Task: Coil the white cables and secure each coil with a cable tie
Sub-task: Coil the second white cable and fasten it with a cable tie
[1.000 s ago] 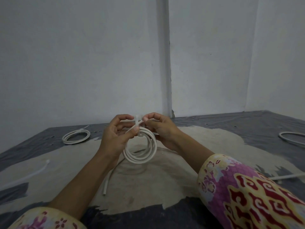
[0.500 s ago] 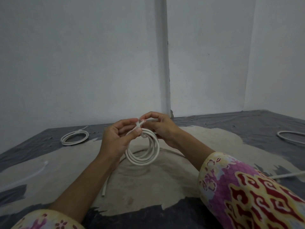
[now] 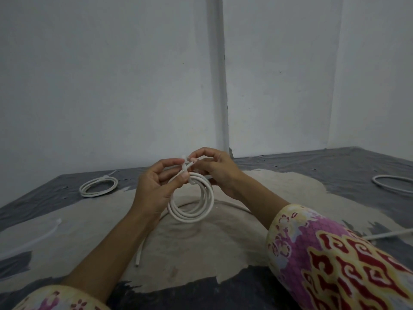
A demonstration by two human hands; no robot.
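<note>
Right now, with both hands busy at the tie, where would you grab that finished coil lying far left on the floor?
Probably the near arc of the finished coil, pinched from above. It lies flat on the floor, so the loops stack there; its tie tail sticks out at the far side.

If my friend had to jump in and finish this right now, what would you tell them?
Left hand: pinches the cable tie against the top of the held coil.
Right hand: pinches the tie's other end, just above the coil.
The coil hangs in the air between both hands; its loose end trails down to the floor sheet.
Done: one tied coil lies far left. Another loop sits at the right edge; whether it is tied cannot be told.
Left: close and tighten this tie, then coil the loose cables at left and right.
</note>
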